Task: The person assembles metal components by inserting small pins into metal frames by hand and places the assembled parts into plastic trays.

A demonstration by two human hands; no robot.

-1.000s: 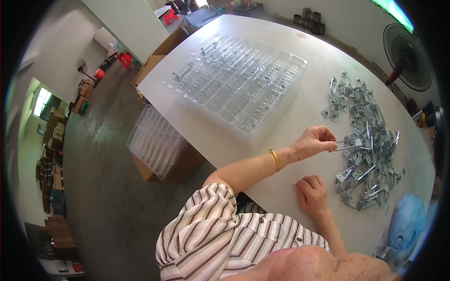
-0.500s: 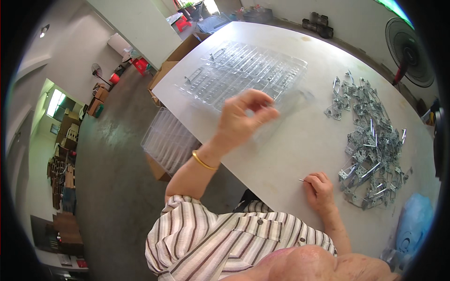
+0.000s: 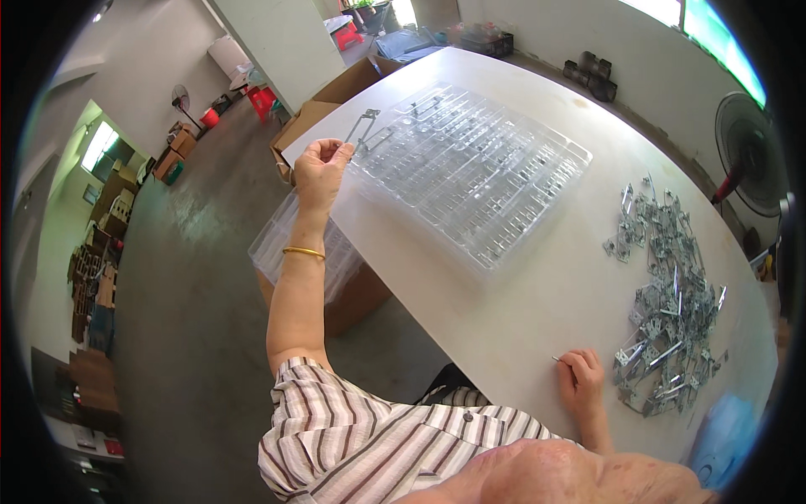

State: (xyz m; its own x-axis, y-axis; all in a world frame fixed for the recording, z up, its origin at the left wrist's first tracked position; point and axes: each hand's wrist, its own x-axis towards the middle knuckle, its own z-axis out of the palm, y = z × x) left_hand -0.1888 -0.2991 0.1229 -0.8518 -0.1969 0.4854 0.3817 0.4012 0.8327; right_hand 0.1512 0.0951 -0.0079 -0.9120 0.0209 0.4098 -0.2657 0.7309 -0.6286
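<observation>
My left hand point(image 3: 321, 175) is raised over the table's left edge. Its thumb and fingers pinch a long, narrow metal bracket point(image 3: 363, 126), which points up and away from me. Beside it lies a clear plastic tray point(image 3: 537, 220) with ridged rows of slots; several metal brackets sit in its far left part. My right hand point(image 3: 581, 375) rests on the table near me, fingers curled round a thin metal piece point(image 3: 555, 359) of which only the tip shows. To its right spreads a loose pile of metal brackets point(image 3: 659, 302).
The white table point(image 3: 504, 328) has its left edge close by my left arm. Below that edge, more clear trays point(image 3: 290, 244) rest on a cardboard box point(image 3: 357, 302). A blue plastic bag point(image 3: 729, 441) lies at the near right, and a black fan point(image 3: 751, 155) stands beyond the right edge.
My left hand has moved left and away from me, from above the tray's near side to its far left corner. My right hand stays on the table with the thin metal piece. The view has shifted slightly.
</observation>
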